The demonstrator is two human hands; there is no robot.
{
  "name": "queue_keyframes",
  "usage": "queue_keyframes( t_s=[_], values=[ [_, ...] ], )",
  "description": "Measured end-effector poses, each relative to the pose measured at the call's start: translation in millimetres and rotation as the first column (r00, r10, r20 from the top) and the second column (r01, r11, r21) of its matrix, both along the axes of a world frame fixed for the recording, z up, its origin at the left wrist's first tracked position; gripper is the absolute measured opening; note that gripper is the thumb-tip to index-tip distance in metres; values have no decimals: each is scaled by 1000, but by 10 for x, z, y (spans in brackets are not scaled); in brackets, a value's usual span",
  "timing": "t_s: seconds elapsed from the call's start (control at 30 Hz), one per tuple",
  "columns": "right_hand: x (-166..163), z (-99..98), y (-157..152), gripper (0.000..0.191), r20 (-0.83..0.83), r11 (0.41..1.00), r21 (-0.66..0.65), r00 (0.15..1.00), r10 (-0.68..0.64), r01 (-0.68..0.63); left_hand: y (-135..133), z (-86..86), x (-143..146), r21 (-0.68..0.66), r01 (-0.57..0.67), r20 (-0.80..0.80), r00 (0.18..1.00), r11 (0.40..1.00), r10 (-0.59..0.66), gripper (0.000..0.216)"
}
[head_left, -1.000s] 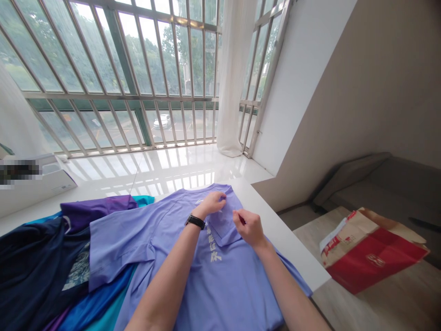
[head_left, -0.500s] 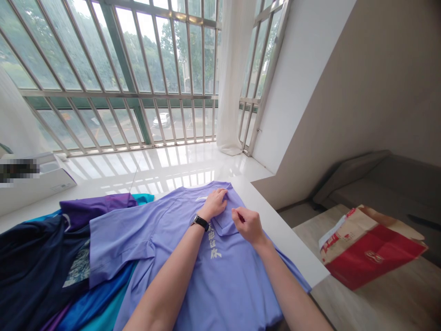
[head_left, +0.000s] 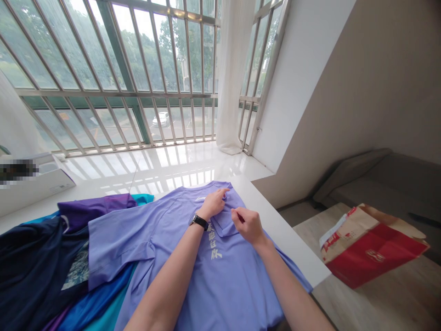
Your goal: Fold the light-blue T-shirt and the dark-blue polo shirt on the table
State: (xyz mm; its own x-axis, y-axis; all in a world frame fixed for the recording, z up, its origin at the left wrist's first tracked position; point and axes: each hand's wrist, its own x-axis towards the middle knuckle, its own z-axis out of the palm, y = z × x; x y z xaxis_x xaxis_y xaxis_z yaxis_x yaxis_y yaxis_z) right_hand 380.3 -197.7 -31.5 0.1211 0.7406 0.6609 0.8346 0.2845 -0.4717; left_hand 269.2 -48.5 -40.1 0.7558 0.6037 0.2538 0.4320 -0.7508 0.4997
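Observation:
A lavender T-shirt (head_left: pixel 237 271) with white printed characters down its front lies spread on the white sill, one sleeve reaching left. On its upper chest rests my left hand (head_left: pixel 214 202), a black-strapped watch on the wrist. Its index finger is stretched toward the shoulder, the other fingers bent; a small round reddish mark shows beside them. Just to the right, my right hand (head_left: pixel 248 224) is closed in a pinch at the edge of the folded-over sleeve. Its fingertips are partly hidden. The sleeve's fold lies between the two hands.
Dark navy, purple and blue garments (head_left: pixel 31 262) are heaped at the left, partly under the T-shirt. A white box (head_left: pixel 51 179) stands behind them. Barred windows and a white curtain (head_left: pixel 230 82) rise at the back. A red and tan paper bag (head_left: pixel 372 253) is at the right.
My left index finger has straightened toward the shoulder while the other fingers have bent in, uncovering the reddish mark. My right hand has stayed nearly still.

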Motion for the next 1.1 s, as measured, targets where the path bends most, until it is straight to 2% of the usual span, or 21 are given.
queue_keyframes(
  t_s=[0.1, 0.23, 0.4, 0.63, 0.93, 1.1],
  values=[
    [2, -11, 3, 37, 6, 1000, -10, 1000, 5, -5, -23, 54, -17, -15, 30, -51, 998, 999, -31, 61],
    [2, -22, 2, 37, 17, 1000, -19, 1000, 8, -7, 10, 19, -4, -40, 26, -53, 998, 999, -28, 50],
    [0, -8, -2, 38, 17, 1000, -16, 1000, 3, -3, 78, -34, 75, -55, 39, 24, 999, 998, -37, 41],
    [-2, -13, 4, 37, 11, 1000, -19, 1000, 6, -6, 52, 84, 156, -62, 15, 160, 987, 998, -5, 44],
    [-8, 11, -8, 38, 18, 999, -42, 1000, 3, -2, -31, -78, 93, -3, -110, -32, 993, 994, 110, 45],
    [-6, 15, -11, 38, 9, 999, -46, 1000, 3, -3, 22, -24, 29, 19, -124, -77, 989, 992, 125, 50]
  ],
)
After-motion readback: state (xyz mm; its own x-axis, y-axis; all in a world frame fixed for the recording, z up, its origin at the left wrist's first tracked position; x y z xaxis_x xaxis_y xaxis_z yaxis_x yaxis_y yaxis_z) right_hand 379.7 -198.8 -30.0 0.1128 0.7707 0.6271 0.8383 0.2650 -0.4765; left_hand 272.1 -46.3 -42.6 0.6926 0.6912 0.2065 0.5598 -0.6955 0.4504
